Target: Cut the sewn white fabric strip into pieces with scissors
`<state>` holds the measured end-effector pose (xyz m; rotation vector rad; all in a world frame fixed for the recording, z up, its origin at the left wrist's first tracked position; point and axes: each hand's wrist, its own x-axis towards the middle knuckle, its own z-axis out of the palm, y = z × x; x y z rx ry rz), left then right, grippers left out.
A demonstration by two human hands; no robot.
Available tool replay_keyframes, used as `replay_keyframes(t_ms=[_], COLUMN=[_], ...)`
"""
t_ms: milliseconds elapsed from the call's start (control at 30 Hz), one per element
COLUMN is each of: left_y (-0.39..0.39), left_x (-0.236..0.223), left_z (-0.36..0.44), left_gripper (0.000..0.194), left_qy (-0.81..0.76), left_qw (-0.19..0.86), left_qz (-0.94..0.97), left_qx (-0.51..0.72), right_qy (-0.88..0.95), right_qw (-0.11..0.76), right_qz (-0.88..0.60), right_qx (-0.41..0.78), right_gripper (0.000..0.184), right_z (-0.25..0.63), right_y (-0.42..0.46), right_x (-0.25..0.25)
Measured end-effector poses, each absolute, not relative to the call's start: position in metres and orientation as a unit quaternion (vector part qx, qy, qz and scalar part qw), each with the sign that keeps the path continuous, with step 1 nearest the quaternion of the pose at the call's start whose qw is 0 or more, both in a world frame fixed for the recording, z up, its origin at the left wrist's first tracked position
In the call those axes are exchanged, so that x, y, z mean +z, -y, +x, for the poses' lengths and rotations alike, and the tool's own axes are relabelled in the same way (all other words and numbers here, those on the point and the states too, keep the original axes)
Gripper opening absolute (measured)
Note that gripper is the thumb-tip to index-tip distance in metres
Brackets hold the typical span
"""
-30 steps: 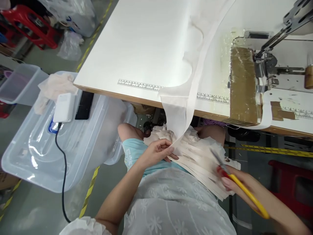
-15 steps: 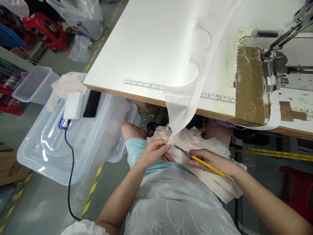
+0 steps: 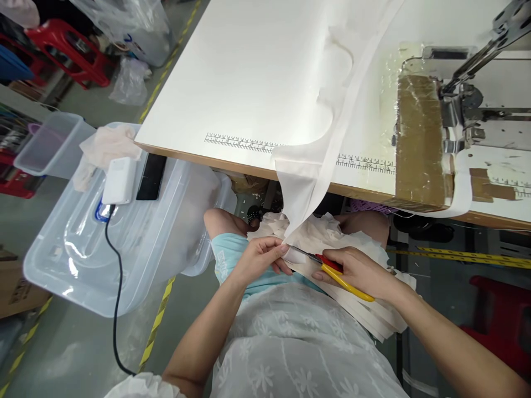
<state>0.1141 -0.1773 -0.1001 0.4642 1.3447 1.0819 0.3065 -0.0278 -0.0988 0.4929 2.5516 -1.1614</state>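
My left hand (image 3: 259, 257) pinches the lower end of a white fabric strip (image 3: 309, 177) that hangs off the table edge down to my lap. In my right hand (image 3: 360, 271) is a pair of thread snips (image 3: 332, 270) with a yellow and red handle, its metal tip pointing left and touching the strip right beside my left fingers. A pile of cut cream fabric strips (image 3: 357, 301) lies across my lap under both hands.
The white sewing table (image 3: 249, 72) carries a printed ruler (image 3: 236, 142) along its front edge and a sewing machine (image 3: 460, 110) at the right. On my left, a clear plastic bin (image 3: 74, 254) holds a white power bank, a black phone and a cable. Red stools stand around.
My right hand came in from the lower right with the snips and brought their tip to the strip at my left fingers. My left hand stayed put on the strip.
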Motion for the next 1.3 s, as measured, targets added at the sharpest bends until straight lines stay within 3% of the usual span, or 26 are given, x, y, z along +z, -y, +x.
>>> replay_keyframes(t_ms=[300, 567, 633, 767, 867, 1000, 1100, 1300], left_y=[0.176, 0.174, 0.170, 0.145, 0.112, 0.076, 0.075, 0.140], left_x=[-0.098, -0.095, -0.091, -0.080, -0.069, -0.054, -0.054, -0.110], left_z=[0.116, 0.111, 0.107, 0.111, 0.123, 0.125, 0.105, 0.056], left_gripper=[0.041, 0.041, 0.035, 0.025, 0.035, 0.032, 0.028, 0.026], left_qy=[-0.574, -0.599, -0.659, -0.700, -0.630, -0.630, -0.661, -0.791], left_qw=[0.648, 0.640, 0.559, 0.290, 0.189, 0.094, 0.099, 0.258], left_qz=[0.197, 0.255, 0.356, 0.621, 0.749, 0.770, 0.739, 0.553], left_qx=[0.461, 0.408, 0.356, 0.203, 0.082, -0.051, -0.084, -0.047], right_qy=[-0.911, -0.892, -0.874, -0.817, -0.787, -0.777, -0.767, -0.721], right_qw=[0.137, 0.093, 0.082, 0.059, 0.044, 0.023, 0.015, 0.027], right_qz=[0.185, 0.222, 0.234, 0.260, 0.273, 0.279, 0.300, 0.323], right_qx=[-0.341, -0.384, -0.417, -0.512, -0.551, -0.564, -0.567, -0.612], right_gripper=[0.055, 0.057, 0.055, 0.051, 0.049, 0.044, 0.045, 0.048], right_z=[0.304, 0.307, 0.317, 0.340, 0.348, 0.351, 0.356, 0.364], right_y=[0.031, 0.031, 0.032, 0.040, 0.046, 0.050, 0.050, 0.052], right_x=[-0.099, -0.108, -0.108, -0.107, -0.101, -0.093, -0.097, -0.112])
